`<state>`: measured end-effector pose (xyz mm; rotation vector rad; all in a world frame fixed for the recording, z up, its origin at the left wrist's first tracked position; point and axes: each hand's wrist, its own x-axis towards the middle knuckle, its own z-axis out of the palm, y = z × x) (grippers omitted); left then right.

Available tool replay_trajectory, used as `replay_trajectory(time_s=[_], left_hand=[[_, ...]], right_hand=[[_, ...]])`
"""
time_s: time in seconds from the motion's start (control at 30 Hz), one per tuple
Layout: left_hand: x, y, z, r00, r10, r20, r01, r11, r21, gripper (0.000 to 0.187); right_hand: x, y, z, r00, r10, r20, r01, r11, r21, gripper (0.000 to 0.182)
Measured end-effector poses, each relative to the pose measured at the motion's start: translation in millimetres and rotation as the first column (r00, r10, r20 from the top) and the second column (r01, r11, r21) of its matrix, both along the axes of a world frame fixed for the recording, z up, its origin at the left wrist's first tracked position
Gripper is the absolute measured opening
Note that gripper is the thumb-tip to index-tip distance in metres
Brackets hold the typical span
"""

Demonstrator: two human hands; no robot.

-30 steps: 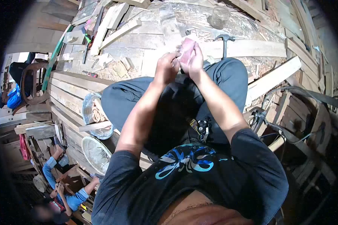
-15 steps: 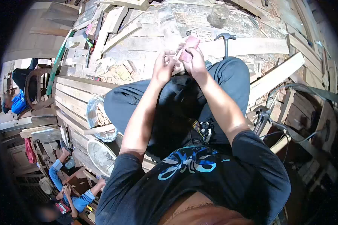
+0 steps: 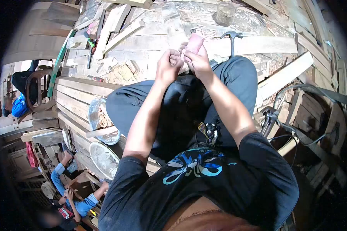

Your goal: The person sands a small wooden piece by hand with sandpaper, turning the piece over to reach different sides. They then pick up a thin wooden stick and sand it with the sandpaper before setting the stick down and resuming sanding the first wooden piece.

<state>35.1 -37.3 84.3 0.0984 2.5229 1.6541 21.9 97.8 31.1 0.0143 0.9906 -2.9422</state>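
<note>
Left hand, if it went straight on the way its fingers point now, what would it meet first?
Probably the right hand, which holds a pink block close beside the left hand, though depth is unclear.

No words or numbers can be read for sure. The person's black shirt (image 3: 235, 181) has a blue and white print (image 3: 194, 167) on its front, between the neck hole and the far edge. The print has big curvy loops. It could be a drawing or fancy letters; it is hard to tell which. Another person's dark shirt (image 3: 70, 224) has a small red and white print (image 3: 65, 211) on it. That one looks a bit like a word, but it is too tiny and blurry to spell out. A little yellow strip (image 3: 201, 126) on the person's lap has marks too small to read.
</note>
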Motion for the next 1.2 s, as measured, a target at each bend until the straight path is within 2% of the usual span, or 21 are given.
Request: replay_trajectory(time_s=[0.03, 0.13, 0.17, 0.27, 0.5, 0.63, 0.77, 0.87, 1.07, 1.2], left_hand=[[0.4, -0.6, 0.9, 0.999, -0.012, -0.034, 0.010, 0.997, -0.077, 0.025], [0.1, -0.1, 2.1, 1.000, 0.002, -0.028, -0.003, 0.999, -0.032, 0.024], [0.9, -1.9, 3.8, 1.000, -0.013, 0.001, 0.013, 1.000, 0.015, 0.026], [2.1, 1.5, 10.6, 0.992, -0.044, -0.117, 0.040, 0.999, -0.031, 0.031], [2.5, -0.2, 7.4, 0.997, -0.011, -0.081, 0.008, 0.999, -0.035, 0.033], [1.6, -0.8, 1.0, 0.998, -0.013, -0.064, 0.014, 1.000, 0.025, 0.026], [2.0, -0.2, 5.2, 0.998, -0.029, -0.064, 0.027, 0.999, -0.026, 0.025], [2.4, 0.5, 3.5, 1.000, -0.005, -0.007, 0.005, 0.999, 0.035, 0.026], [1.9, 0.9, 8.3, 0.999, -0.005, -0.032, 0.005, 1.000, -0.013, 0.028], [0.7, -0.5, 4.2, 1.000, 0.015, -0.021, -0.016, 0.999, -0.038, 0.029]], right_hand=[[-0.1, -1.6, -0.4, 1.000, -0.025, 0.001, 0.025, 0.999, 0.043, 0.035], [-5.4, -1.1, -0.1, 0.996, -0.013, 0.087, 0.028, 0.985, -0.171, 0.031], [-6.0, -2.1, -0.4, 0.994, -0.037, 0.104, 0.057, 0.979, -0.195, 0.029], [-10.2, 0.0, -7.3, 0.988, -0.026, 0.150, 0.057, 0.976, -0.210, 0.029], [-4.2, -0.6, 3.1, 0.990, -0.017, 0.138, 0.042, 0.982, -0.182, 0.030], [-6.1, 0.1, 0.3, 0.994, -0.011, 0.111, 0.041, 0.962, -0.269, 0.033], [-5.2, 0.7, -4.3, 0.998, -0.016, 0.063, 0.020, 0.997, -0.072, 0.038], [-1.8, -1.8, 0.0, 0.998, -0.051, 0.038, 0.050, 0.998, 0.026, 0.043], [-2.4, -1.0, 0.7, 0.997, -0.065, 0.045, 0.067, 0.997, -0.034, 0.049], [-3.5, 0.2, -3.2, 0.996, -0.046, 0.070, 0.045, 0.999, 0.005, 0.056]])
